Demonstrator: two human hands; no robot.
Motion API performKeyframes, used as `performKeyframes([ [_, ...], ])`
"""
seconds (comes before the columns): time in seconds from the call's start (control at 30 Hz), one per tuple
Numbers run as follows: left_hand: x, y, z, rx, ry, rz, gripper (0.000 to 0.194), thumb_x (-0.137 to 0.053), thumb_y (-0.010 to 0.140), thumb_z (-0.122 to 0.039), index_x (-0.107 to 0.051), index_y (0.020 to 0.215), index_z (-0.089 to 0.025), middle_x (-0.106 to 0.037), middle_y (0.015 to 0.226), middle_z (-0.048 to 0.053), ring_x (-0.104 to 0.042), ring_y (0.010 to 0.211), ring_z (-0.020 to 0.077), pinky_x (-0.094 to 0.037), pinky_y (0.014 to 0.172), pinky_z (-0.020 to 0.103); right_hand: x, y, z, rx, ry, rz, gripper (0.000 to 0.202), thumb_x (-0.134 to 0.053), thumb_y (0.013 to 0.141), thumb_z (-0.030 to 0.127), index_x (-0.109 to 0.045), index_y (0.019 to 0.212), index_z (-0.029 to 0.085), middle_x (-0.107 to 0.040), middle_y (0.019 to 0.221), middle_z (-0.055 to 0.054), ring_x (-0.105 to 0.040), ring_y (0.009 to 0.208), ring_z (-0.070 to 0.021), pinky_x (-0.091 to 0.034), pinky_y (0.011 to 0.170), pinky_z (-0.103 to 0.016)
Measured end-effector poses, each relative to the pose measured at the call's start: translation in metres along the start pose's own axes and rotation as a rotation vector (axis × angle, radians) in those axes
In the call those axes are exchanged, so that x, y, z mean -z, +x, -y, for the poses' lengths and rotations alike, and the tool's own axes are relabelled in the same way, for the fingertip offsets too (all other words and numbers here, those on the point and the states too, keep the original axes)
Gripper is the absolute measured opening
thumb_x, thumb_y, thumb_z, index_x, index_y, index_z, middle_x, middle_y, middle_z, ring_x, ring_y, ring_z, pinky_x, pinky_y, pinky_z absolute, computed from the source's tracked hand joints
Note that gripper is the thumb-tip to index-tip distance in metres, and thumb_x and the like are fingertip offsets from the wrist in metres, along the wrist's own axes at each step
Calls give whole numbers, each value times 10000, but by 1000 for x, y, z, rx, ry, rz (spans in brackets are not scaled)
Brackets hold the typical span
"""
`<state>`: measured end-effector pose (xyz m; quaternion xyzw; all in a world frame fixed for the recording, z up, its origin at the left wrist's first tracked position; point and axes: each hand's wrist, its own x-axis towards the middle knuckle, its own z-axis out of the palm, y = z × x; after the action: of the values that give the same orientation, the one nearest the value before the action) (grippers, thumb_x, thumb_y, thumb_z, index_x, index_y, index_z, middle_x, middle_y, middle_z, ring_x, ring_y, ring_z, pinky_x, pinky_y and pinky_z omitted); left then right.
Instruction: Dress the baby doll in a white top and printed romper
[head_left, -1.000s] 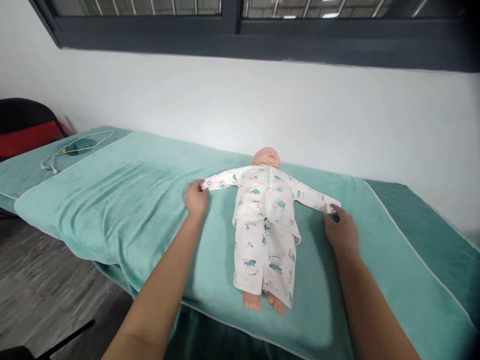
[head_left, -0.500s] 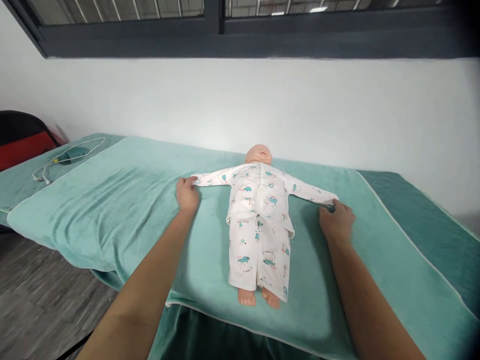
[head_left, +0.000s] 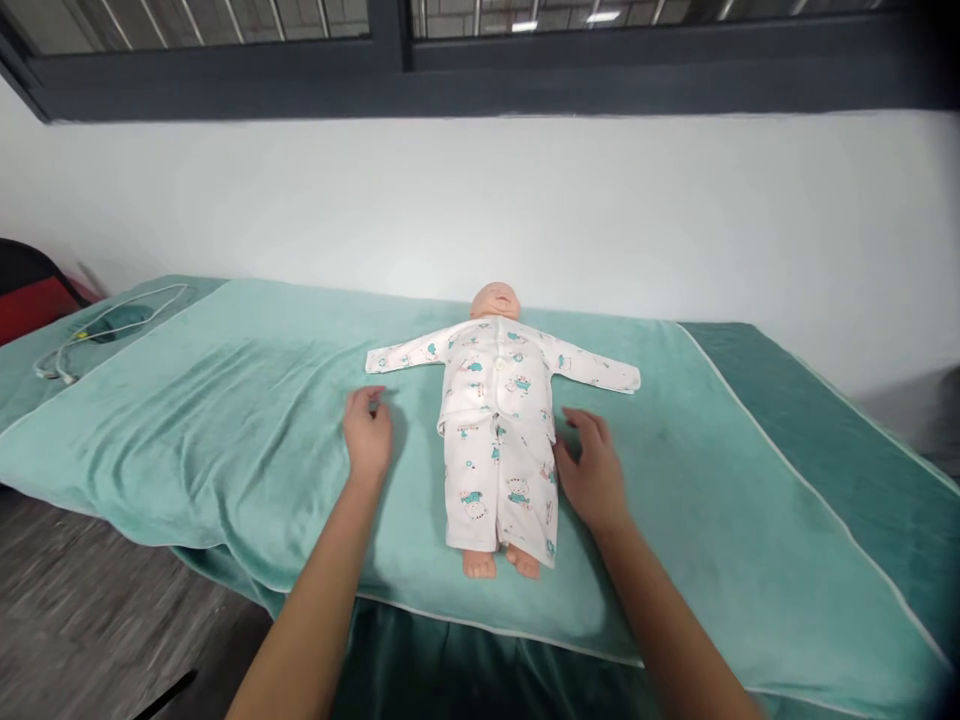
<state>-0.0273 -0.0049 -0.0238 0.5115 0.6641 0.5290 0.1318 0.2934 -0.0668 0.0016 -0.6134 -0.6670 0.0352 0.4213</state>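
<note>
A baby doll (head_left: 495, 300) lies on its back, dressed in a white long-sleeved top (head_left: 499, 375) and white trousers (head_left: 471, 490) printed with small figures. Both sleeves stretch out sideways, and its bare feet show below the trouser legs. My left hand (head_left: 367, 432) is open over the bed, below the cuff of the sleeve on the left, holding nothing. Beside the doll's right-hand side in view, near the hem of the top, my right hand (head_left: 592, 465) is open with its fingers slightly bent and nothing in it.
The doll rests on a green sheet (head_left: 300, 330) covering a bed against a white wall (head_left: 480, 210). A white cord (head_left: 124, 302) lies at the far left beside a red and black object (head_left: 34, 300). A dark window frame (head_left: 600, 85) runs above.
Both hands have let go of the sleeve ends. My right hand has moved inward toward the doll's waist, and my left hand sits slightly below its sleeve. The camera view has shifted a little.
</note>
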Motion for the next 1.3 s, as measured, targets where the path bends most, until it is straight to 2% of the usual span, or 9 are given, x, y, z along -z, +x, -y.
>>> performKeyframes([
  [0.1,8,-37,-12,-59,-34,169,273,-476,874,-185,-655,1079,-209,-696,1061,62,-640,1000,220,-494,939,395,3,-25,18,-91,69,105,338,-513,915,296,-597,1229,206,-663,1149,-102,-626,1046,-253,-508,920,-442],
  [0.3,28,-86,-37,-207,2,427,266,-479,845,-128,-660,1002,-242,-721,1052,33,-627,1029,225,-434,993,449,16,-64,55,-394,433,80,281,-560,916,338,-611,1174,238,-676,1168,-73,-643,1045,-224,-523,925,-416],
  [0.4,42,-107,-42,-294,-15,554,312,-489,761,-51,-600,983,-239,-700,1133,34,-603,1110,216,-363,1091,484,25,-86,77,-202,458,142,338,-589,914,312,-555,1249,277,-532,1409,-85,-533,1279,-245,-478,1043,-453],
  [0.5,54,-127,-43,-415,-1,651,322,-577,716,-76,-556,987,-248,-628,1295,55,-548,1237,232,-265,1178,523,29,-104,93,25,259,245,290,-582,904,230,-578,1188,286,-415,1515,-84,-384,1416,-286,-461,1074,-500],
  [0.63,58,-143,-46,-427,40,632,254,-637,741,-140,-548,948,-258,-579,1361,69,-508,1306,253,-229,1197,556,21,-112,104,147,-14,227,188,-573,886,180,-592,1063,241,-424,1515,-114,-338,1430,-359,-443,1052,-605],
  [0.77,59,-149,-51,-353,-29,566,115,-561,841,-151,-535,882,-255,-628,1276,55,-544,1262,235,-239,1193,558,18,-106,111,202,-76,168,86,-563,895,152,-577,935,228,-474,1471,-118,-374,1410,-354,-423,1059,-622],
  [1.0,79,-157,-45,-215,-205,488,98,-530,857,-161,-486,851,-249,-624,1204,88,-588,1156,246,-484,961,434,37,-109,125,319,1,190,142,-553,890,122,-563,959,246,-547,1381,-90,-409,1384,-315,-373,1115,-612],
  [1.13,77,-164,-35,-251,-148,466,130,-531,839,-122,-493,856,-245,-609,1221,90,-556,1197,252,-461,1000,458,41,-123,111,220,64,245,248,-542,925,161,-578,1148,264,-501,1422,-98,-458,1349,-293,-463,1067,-522],
  [1.3,71,-168,-29,-260,-111,455,150,-556,819,-120,-503,859,-254,-613,1240,91,-552,1210,265,-461,1005,479,44,-133,82,7,136,112,382,-469,951,167,-494,1318,272,-532,1327,-117,-551,1232,-258,-521,996,-470],
])
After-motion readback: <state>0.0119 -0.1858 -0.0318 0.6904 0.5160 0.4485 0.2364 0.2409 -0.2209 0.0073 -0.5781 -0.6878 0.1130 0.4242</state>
